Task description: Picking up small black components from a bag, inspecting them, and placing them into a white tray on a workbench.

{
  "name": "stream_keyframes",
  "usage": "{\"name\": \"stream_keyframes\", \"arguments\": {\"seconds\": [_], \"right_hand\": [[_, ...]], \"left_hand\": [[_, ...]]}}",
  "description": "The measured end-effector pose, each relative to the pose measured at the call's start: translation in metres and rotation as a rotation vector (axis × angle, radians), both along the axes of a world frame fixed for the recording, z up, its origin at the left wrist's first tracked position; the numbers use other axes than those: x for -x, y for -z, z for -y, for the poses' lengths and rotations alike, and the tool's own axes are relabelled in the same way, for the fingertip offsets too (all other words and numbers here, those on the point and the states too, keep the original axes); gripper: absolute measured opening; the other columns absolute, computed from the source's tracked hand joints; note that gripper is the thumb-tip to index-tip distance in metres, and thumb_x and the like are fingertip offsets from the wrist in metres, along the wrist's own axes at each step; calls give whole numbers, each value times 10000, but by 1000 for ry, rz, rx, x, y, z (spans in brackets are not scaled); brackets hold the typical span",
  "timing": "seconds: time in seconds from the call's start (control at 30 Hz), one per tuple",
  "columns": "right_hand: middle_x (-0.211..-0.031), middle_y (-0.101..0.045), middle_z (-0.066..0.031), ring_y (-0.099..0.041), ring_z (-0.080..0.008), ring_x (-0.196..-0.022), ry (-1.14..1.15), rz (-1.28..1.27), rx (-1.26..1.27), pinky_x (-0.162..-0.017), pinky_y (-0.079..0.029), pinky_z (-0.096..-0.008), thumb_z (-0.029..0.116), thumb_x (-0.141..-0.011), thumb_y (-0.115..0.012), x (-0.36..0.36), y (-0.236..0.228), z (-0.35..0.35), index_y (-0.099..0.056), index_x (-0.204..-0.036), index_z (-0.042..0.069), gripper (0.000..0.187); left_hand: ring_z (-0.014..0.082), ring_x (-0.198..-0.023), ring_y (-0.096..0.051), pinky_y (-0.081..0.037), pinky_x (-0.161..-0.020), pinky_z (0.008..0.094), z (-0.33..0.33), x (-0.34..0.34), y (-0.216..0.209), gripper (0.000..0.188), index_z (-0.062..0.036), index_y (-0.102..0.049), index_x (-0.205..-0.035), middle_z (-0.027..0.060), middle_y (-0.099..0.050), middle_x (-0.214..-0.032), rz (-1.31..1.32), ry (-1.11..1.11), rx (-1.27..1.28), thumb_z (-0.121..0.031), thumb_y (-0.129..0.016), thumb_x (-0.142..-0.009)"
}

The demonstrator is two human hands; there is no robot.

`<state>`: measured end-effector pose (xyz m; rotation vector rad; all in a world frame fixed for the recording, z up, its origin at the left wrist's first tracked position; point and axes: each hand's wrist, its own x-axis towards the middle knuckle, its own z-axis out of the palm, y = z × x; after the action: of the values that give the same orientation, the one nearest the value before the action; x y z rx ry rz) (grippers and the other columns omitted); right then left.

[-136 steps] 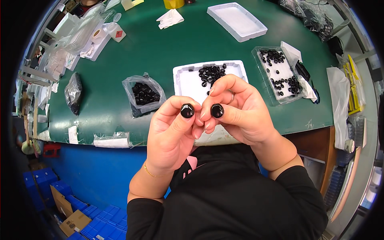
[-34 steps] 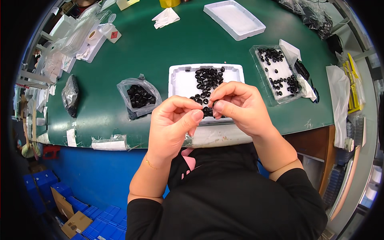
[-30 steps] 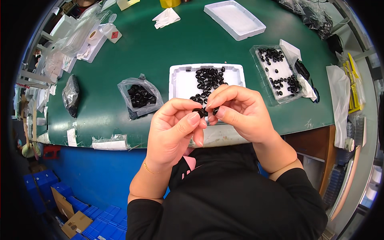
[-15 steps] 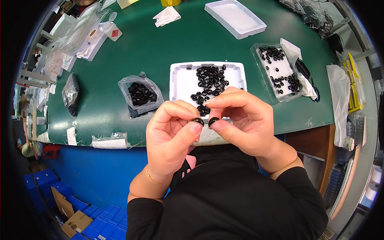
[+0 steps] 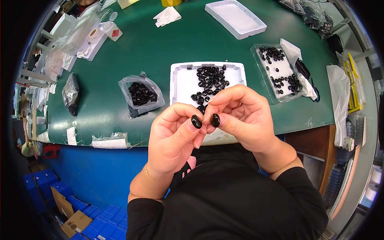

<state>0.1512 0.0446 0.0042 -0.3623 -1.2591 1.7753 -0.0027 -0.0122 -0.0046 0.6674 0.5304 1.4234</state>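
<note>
Between thumb and forefinger, my left hand (image 5: 171,138) pinches a small glossy black oval piece (image 5: 196,121). A matching black oval piece (image 5: 215,120) is pinched the same way in my right hand (image 5: 249,122). The hands are close together, their fingertips meeting, just over the near edge of a white foam tray (image 5: 182,86). Many loose black oval pieces (image 5: 210,78) lie in that tray, some hidden behind my fingers. What the pieces are exactly, I cannot tell.
Left of the tray, an open plastic bag (image 5: 141,96) holds more black pieces. A clear tray (image 5: 275,70) with black pieces stands to the right. Farther back are a white foam tray (image 5: 236,18) and a white glove (image 5: 167,16). A sealed bag (image 5: 71,94) lies far left.
Both black pieces have turned in my fingers and now show their rounded faces more fully upward. My hands have come closer together, so the fingertips now touch.
</note>
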Motion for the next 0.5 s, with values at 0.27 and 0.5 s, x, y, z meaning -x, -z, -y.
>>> {"name": "stream_keyframes", "arguments": {"seconds": [0.27,0.5], "right_hand": [[-870,-612,-157,-625,-191,-738,-260,-207,431,-660,-533,-286,16,-837,-580,-3,2,-6,-497,-1019,-12,202],[-877,-610,-160,-625,-188,-735,-302,-235,484,-665,-532,-288,35,-841,-583,-2,7,-10,-499,-1007,-9,192]], "left_hand": [[104,-631,-493,-425,-581,200,-3,-2,0,131,-7,-527,-955,62,-550,-771,151,131,21,-128,-519,-905],[89,-624,-487,-426,-586,198,-4,1,6,140,-5,-526,-962,66,-551,-774,119,132,-14,-134,-512,-910]]}}
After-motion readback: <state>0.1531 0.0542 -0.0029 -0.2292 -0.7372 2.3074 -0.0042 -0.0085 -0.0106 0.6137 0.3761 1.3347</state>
